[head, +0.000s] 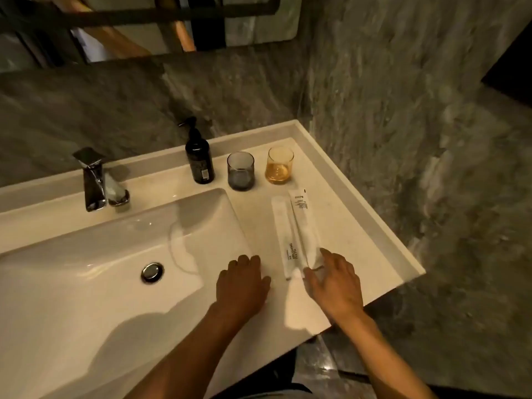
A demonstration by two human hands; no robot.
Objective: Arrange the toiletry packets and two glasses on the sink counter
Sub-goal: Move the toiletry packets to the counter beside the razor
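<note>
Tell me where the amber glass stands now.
In the head view, the amber glass stands upright at the counter's back right corner, just right of the grey glass and behind the two white packets.

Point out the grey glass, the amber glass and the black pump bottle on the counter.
grey glass point(240, 171), head view, middle of its side wall.
amber glass point(279, 166), head view, middle of its side wall.
black pump bottle point(199, 160), head view, middle of its body.
</note>
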